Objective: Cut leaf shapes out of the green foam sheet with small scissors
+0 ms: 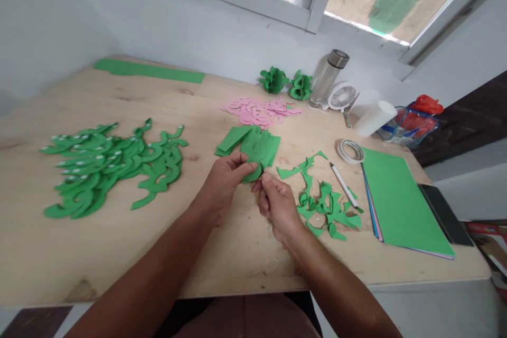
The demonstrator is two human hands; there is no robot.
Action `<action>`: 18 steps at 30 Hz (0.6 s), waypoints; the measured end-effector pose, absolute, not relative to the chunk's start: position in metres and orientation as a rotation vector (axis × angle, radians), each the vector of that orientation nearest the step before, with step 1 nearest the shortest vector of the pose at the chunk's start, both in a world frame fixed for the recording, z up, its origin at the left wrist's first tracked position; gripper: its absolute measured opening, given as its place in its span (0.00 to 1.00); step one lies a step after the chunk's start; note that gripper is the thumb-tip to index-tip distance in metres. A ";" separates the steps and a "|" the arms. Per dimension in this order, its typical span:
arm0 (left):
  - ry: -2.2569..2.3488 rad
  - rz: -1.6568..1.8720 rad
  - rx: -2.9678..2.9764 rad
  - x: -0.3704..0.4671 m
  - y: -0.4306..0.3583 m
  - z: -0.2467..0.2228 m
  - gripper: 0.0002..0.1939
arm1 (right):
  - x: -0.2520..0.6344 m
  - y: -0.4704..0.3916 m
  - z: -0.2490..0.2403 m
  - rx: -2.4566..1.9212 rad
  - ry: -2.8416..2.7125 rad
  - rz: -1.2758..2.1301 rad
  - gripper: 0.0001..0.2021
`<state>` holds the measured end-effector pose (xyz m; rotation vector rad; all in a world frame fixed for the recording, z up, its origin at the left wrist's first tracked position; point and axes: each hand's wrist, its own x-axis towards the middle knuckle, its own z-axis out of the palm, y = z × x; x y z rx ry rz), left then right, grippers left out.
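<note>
A green paper piece (250,173) is being held over the middle of the table (237,269), at the near edge of a stack of green paper sheets (273,143). Cutting appears to be the step in hand: the paper is being met at its right edge by a small dark-bladed tool (262,168) — probably scissors, though most of it is being hidden by the fingers. To judge by the loose green scraps (332,208) lying to the right and the pile of curved green cutouts (106,163) to the left, an outline is being trimmed. For the next move, a steady blade is being called for, with the paper being fed round into it so that the curve is being followed cleanly.

The paper is being pinched by the left hand (226,179), its thumb being laid along the top and its fingers being bent beneath and behind. The tool is being gripped low by the right hand (278,199), whose fingers are being curled in toward the palm — whether the blades are being spread or pressed together cannot be told. Both forearms are being angled inward from the near edge, and the hands are being held close together, just apart.
</note>
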<state>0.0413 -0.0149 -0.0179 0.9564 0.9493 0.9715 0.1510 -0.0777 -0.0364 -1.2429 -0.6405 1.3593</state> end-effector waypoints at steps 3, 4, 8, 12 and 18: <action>0.949 0.964 0.959 0.041 -0.015 -0.018 0.12 | 0.150 -0.078 -0.037 -1.249 -0.623 1.357 0.24; 0.948 0.965 0.960 0.042 -0.015 -0.018 0.12 | 0.150 -0.078 -0.037 -1.250 -0.620 1.362 0.24; 0.947 0.962 0.978 0.041 -0.013 -0.018 0.12 | 0.152 -0.077 -0.037 -1.244 -0.639 1.378 0.24; 0.949 0.941 0.995 0.039 -0.011 -0.018 0.12 | 0.153 -0.077 -0.036 -1.239 -0.651 1.387 0.24; 0.935 0.922 1.017 0.036 -0.009 -0.019 0.12 | 0.152 -0.077 -0.036 -1.249 -0.645 1.395 0.24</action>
